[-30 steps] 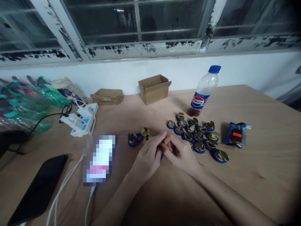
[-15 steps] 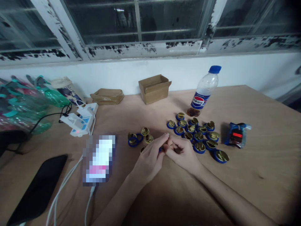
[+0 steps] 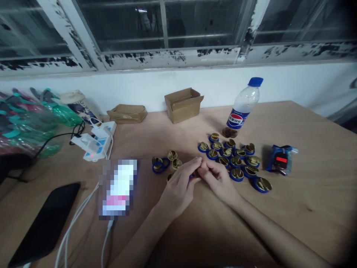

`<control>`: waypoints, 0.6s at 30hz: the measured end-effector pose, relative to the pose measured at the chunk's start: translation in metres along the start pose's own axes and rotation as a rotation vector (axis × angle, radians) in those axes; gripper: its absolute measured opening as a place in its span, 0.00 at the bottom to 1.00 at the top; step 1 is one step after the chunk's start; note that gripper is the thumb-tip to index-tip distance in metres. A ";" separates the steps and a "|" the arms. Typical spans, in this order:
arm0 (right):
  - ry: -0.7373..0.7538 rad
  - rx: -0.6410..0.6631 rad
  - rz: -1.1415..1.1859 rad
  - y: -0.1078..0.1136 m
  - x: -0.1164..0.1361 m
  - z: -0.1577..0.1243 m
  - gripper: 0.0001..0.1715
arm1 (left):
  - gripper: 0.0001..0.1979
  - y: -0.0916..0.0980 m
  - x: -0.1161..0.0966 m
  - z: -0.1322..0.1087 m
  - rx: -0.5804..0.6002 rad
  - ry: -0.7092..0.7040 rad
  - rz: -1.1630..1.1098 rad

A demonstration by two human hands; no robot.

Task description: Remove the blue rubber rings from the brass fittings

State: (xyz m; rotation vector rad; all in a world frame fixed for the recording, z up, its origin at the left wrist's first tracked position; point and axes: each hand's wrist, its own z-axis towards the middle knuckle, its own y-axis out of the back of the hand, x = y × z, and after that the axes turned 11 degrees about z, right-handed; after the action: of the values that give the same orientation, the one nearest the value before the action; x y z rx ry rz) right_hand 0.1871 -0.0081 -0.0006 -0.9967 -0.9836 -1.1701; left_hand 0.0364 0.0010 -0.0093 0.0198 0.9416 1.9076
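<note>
My left hand (image 3: 178, 184) and my right hand (image 3: 219, 180) meet at the fingertips above the middle of the table. Both are closed, fingers pinched together around a small item that they hide; only a trace of blue shows under the left fingers. To the right of my hands sit several round gold pieces with raised flaps, set in blue rings (image 3: 236, 174). By my left fingers lie a few gold pieces without rings (image 3: 176, 164), and two blue rings (image 3: 158, 167) with a gold piece against them.
A cola bottle (image 3: 237, 115) stands behind the ringed pieces, with a small plastic packet (image 3: 280, 162) to their right. Two cardboard boxes (image 3: 184, 106) (image 3: 127, 114) are near the wall. On the left are a phone (image 3: 118, 190), cables, a power strip (image 3: 99, 143), a black pad (image 3: 46, 223) and plastic bottles (image 3: 36, 123).
My right thumb and fingers have shifted slightly up and right at the pinch. The left hand stays almost in place, and the things on the table have not moved.
</note>
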 end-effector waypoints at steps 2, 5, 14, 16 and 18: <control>-0.001 -0.006 0.029 0.000 0.002 0.001 0.19 | 0.23 0.001 -0.001 0.001 -0.007 0.033 0.033; -0.013 -0.027 0.069 -0.002 0.004 0.000 0.19 | 0.23 0.001 -0.001 0.001 -0.039 0.087 0.096; 0.034 -0.191 -0.151 0.000 0.000 0.002 0.11 | 0.15 0.008 0.005 0.010 -0.322 0.201 0.206; 0.058 -0.147 -0.317 -0.001 -0.001 0.003 0.10 | 0.15 0.010 0.006 0.012 -0.335 0.245 0.225; 0.104 -0.077 -0.418 -0.002 -0.003 0.003 0.13 | 0.16 0.010 0.007 0.011 -0.323 0.311 0.210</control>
State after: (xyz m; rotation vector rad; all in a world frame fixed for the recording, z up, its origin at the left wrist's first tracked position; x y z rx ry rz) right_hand 0.1845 -0.0049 -0.0023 -0.7999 -1.1012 -1.5986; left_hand 0.0297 0.0106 0.0017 -0.3923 0.8467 2.2831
